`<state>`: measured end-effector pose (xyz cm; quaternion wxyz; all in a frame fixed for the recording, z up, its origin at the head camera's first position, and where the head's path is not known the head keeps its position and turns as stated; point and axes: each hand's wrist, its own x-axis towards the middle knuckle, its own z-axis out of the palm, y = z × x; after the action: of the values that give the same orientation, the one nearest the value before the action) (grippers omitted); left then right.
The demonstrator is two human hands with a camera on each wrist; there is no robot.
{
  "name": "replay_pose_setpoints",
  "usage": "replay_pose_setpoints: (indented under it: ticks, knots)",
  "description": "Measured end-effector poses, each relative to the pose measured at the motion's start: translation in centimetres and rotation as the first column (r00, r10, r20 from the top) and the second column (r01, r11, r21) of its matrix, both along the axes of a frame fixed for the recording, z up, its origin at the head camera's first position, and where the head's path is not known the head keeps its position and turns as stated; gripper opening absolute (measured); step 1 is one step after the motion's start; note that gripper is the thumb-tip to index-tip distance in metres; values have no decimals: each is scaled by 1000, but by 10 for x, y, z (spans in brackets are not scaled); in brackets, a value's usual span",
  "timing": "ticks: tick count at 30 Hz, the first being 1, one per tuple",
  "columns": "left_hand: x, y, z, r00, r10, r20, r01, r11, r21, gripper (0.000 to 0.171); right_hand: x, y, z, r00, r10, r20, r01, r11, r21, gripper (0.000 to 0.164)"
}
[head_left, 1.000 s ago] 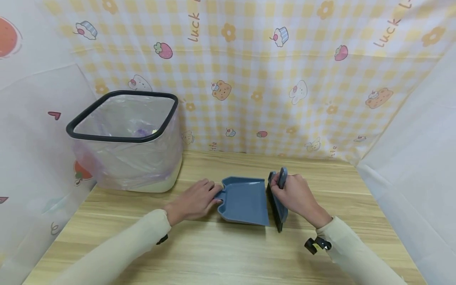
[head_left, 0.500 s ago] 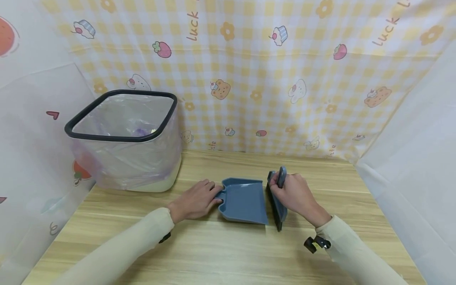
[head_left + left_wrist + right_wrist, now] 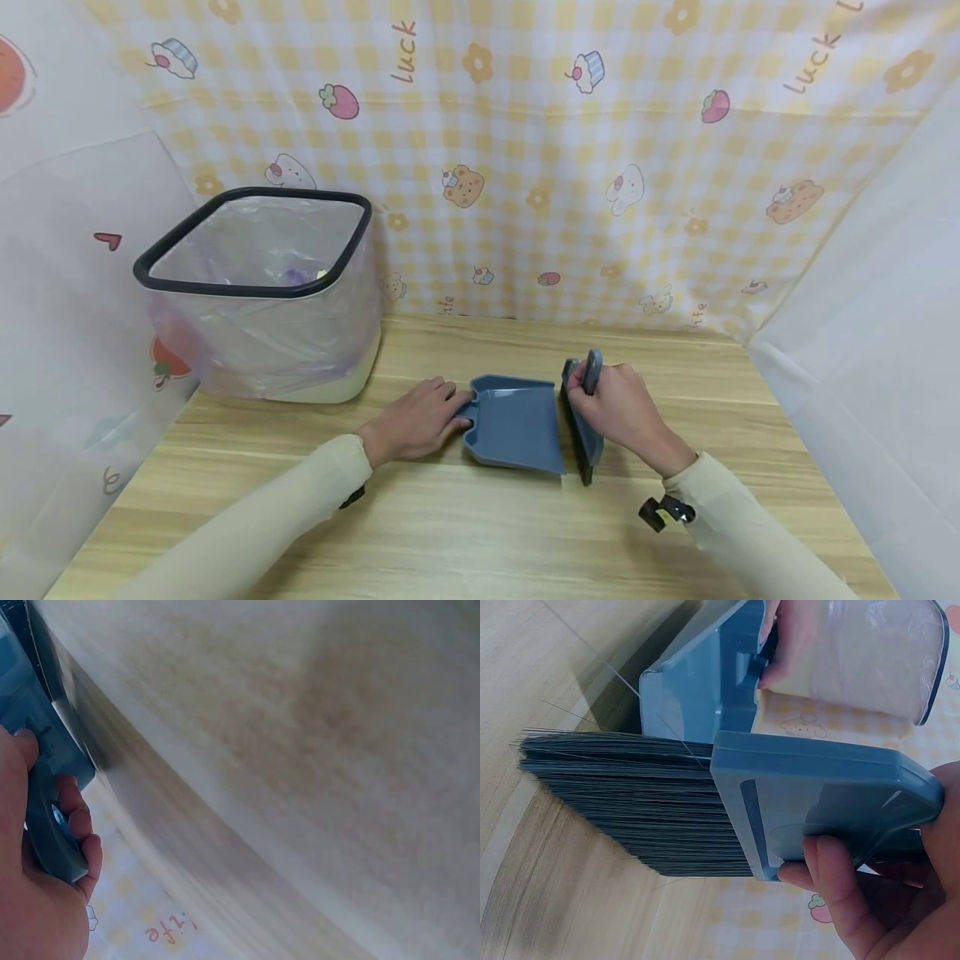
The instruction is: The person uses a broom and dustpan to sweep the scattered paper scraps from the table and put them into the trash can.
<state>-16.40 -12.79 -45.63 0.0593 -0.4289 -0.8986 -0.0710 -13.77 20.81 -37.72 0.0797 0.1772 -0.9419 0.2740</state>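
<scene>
A blue dustpan (image 3: 517, 425) lies toward the middle of the table, its open edge facing right. My left hand (image 3: 416, 421) grips its short handle; the left wrist view shows the fingers curled round that handle (image 3: 56, 840). Just right of the dustpan's open edge stands a blue hand brush (image 3: 588, 429), held on its side-on edge with dark bristles (image 3: 630, 802) facing the pan. My right hand (image 3: 618, 408) grips the brush by its handle, thumb laid along the blue head in the right wrist view.
A bin (image 3: 330, 333) with a black rim and a clear plastic liner stands at the back left; something purple and something pale yellow show inside. Behind the wooden table (image 3: 465, 542) hangs a yellow checked curtain (image 3: 510, 150). White sheeting (image 3: 870, 333) borders the right side.
Both hands keep their grips and hardly move. The dustpan sits very slightly closer to the brush than half a second ago, and the whole view shifts a little.
</scene>
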Motion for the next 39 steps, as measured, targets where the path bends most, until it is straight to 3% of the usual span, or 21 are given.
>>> replay_pose_setpoints:
  ticks: [14,34,39]
  knots:
    - [-1,-1,1,999,-21,-31,21,1000,-3,40,1,0,2,1000,1,-13,-1,1000,-3,18]
    - [1,0,-2,1000,15,-8,-15,1000,-3,44,1,7,5,1000,-1,18,1,1000,6,17]
    - [1,0,-2,1000,19,-7,-19,1000,7,45,4,11,9,999,22,-36,-22,1000,6,17]
